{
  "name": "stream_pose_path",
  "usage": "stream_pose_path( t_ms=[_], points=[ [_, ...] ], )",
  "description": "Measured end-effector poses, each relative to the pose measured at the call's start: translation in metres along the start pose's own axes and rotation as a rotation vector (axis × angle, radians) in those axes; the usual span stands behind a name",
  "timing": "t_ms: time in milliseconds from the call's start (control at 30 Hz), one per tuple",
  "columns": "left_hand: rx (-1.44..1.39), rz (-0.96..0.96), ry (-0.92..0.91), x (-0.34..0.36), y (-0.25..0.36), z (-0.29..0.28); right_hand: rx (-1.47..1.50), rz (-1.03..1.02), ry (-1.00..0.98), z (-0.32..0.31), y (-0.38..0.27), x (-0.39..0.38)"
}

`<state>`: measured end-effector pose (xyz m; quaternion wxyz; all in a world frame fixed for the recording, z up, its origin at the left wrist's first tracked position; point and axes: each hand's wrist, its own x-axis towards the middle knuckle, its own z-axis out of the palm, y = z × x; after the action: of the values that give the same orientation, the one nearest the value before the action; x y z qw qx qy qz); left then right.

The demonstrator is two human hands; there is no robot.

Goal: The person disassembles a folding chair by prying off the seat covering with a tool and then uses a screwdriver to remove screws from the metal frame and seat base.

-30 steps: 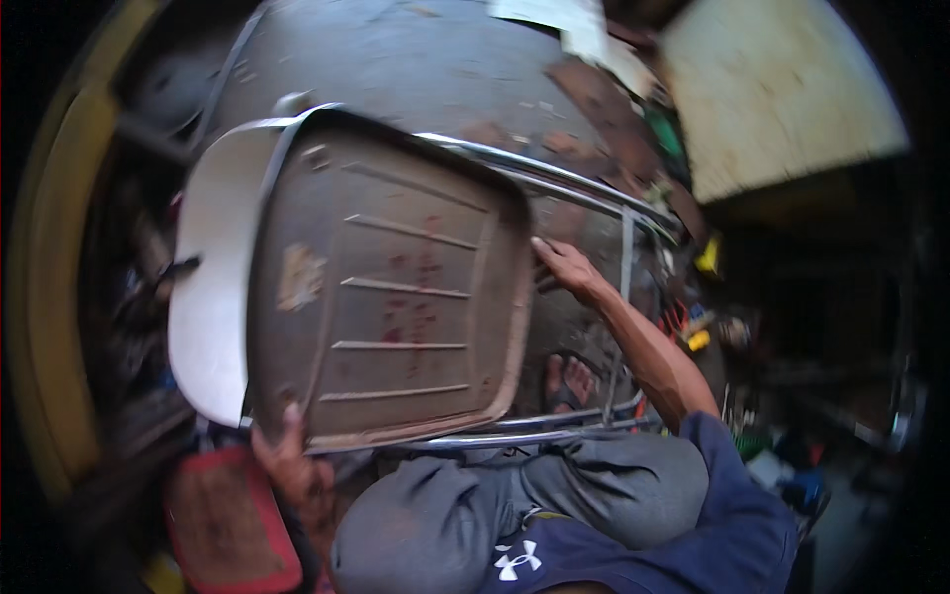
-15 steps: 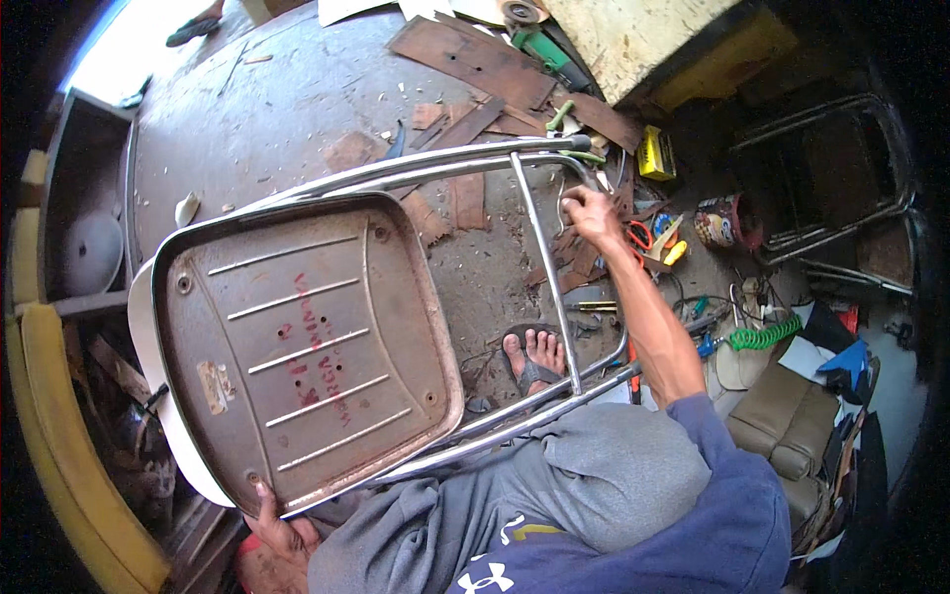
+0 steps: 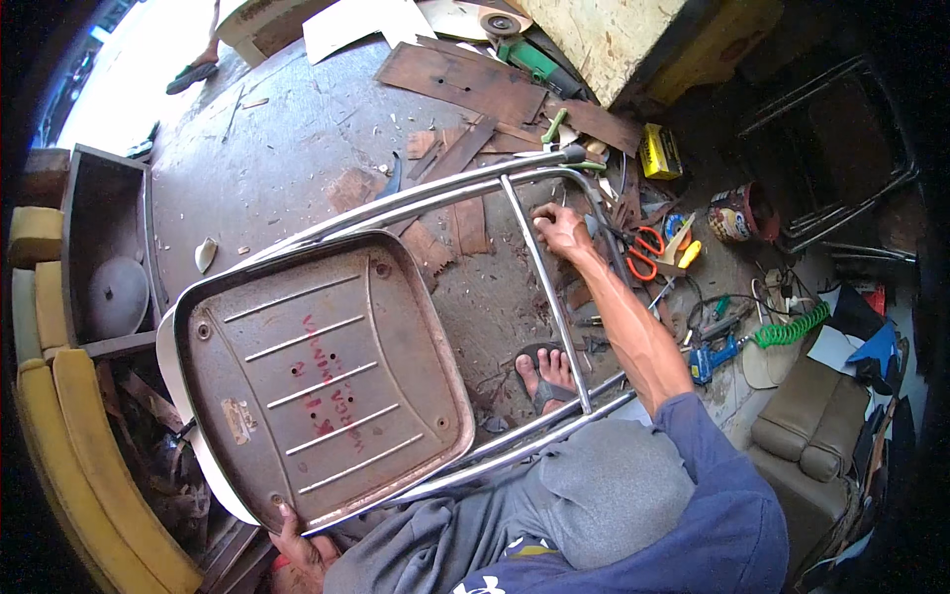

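"Where are we with the seat pan [image 3: 327,381]?"

"It's to the left of centre, ribbed brown face showing, red lettering across it, tilted a little. The left hand [image 3: 302,549] has it by the near corner, thumb over the rim!"

"And beneath it?"

"A white panel [image 3: 206,455] peeks out along the left edge, and the chrome tube frame [image 3: 547,297] runs out to the right, its near rail alongside the grey trousers [image 3: 618,480]."

"Now the right hand [image 3: 562,233]!"

"Out over the frame's far end, right beside the crossbar, fingers curled in. Whether it touches the bar or pinches something small, I can't tell from here."

"What's around that hand?"

"Scissors [image 3: 645,253] with orange handles on the floor just right of the wrist, a yellow box [image 3: 660,151] further up, a tin [image 3: 740,213] beyond. Brown boards [image 3: 463,77] lie scattered past the far rail, a green power tool [image 3: 539,64] near them."

"And down through the frame?"

"A sandalled foot [image 3: 546,374], just left of the crossbar!"
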<state>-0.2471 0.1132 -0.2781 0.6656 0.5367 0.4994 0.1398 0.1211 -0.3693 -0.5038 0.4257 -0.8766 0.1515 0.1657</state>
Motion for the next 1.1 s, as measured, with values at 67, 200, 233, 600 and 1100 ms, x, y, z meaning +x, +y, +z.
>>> stream_pose_path(
  t_ms=[67, 200, 233, 600, 1100],
  points=[
    [0.027, -0.017, -0.013, 0.003, 0.002, 0.003, 0.035, -0.027, 0.189, -0.012, 0.0, 0.0],
    [0.004, -0.04, 0.036, 0.004, -0.004, -0.007, -0.123, -0.411, 0.62, -0.04, -0.084, 0.002],
    [-0.029, -0.037, 0.061, 0.007, -0.01, -0.013, -0.157, -0.578, 0.579, -0.048, -0.114, 0.006],
    [-0.008, -0.008, 0.159, -0.008, 0.004, 0.016, -0.794, -0.681, -0.135, 0.056, -0.206, 0.163],
    [-0.132, -0.049, 0.27, -0.012, 0.022, 0.04, -0.959, -0.766, -0.335, 0.147, -0.243, 0.151]
  ],
)
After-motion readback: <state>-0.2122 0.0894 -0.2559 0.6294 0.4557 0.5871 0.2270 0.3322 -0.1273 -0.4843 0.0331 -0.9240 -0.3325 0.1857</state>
